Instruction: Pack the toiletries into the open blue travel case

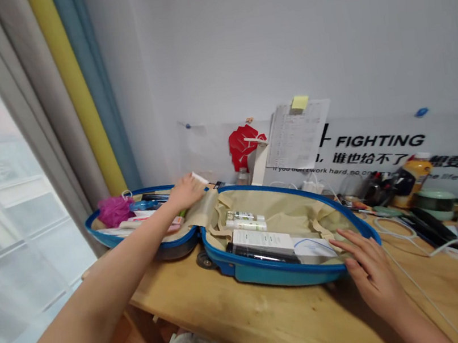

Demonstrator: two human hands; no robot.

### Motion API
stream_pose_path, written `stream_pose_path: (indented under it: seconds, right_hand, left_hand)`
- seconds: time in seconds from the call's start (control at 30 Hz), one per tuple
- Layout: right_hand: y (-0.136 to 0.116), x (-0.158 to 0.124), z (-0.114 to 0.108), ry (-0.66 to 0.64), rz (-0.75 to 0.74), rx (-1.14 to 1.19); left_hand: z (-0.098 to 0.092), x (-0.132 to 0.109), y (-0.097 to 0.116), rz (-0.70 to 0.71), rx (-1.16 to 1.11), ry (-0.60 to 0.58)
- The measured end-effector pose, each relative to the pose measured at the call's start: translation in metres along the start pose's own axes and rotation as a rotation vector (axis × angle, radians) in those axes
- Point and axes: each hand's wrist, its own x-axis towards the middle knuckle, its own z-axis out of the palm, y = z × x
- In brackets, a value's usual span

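A blue suitcase (pixel 305 276) lies opened flat on the wooden table, with a beige lining. My left hand (pixel 188 192) reaches over its left half, fingers closed on a small white object (pixel 200 179) whose kind I cannot make out. At the right rim, my right hand (pixel 371 273) has its fingers spread and holds nothing. The right half contains white tubes (pixel 246 225), a white box (pixel 262 241), a black item (pixel 262 254) and a white packet (pixel 314 248). A magenta bath puff (pixel 115 211) sits in the left half among several small items.
Behind the suitcase, papers (pixel 298 132) and a poster (pixel 379 140) hang by the wall. To the right are an orange bottle (pixel 416 175), a green container (pixel 435 202), pens and loose white cables (pixel 397 232). Curtains (pixel 58 94) and a window stand at the left.
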Motion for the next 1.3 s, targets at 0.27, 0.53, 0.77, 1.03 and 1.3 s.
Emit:
stream_pose_path:
  seconds: [0.27, 0.53, 0.77, 1.03, 1.3]
  right_hand:
    - [-0.002, -0.002, 0.000, -0.029, 0.054, 0.018]
    - [-0.003, 0.000, -0.003, -0.030, 0.005, 0.017]
    - [-0.011, -0.016, -0.010, -0.066, 0.078, -0.012]
    - [-0.011, -0.028, -0.013, -0.098, 0.223, -0.015]
    - [-0.010, -0.027, -0.014, -0.107, 0.195, -0.041]
  left_hand:
    - [0.014, -0.034, 0.125, 0.572, -0.175, -0.207]
    - [0.044, -0.058, 0.202, 0.812, 0.078, -0.586]
    - [0.056, -0.068, 0.227, 0.840, 0.141, -0.628]
    - [0.065, -0.071, 0.237, 0.860, 0.080, -0.669]
    - [0.081, -0.071, 0.232, 0.819, 0.031, -0.721]
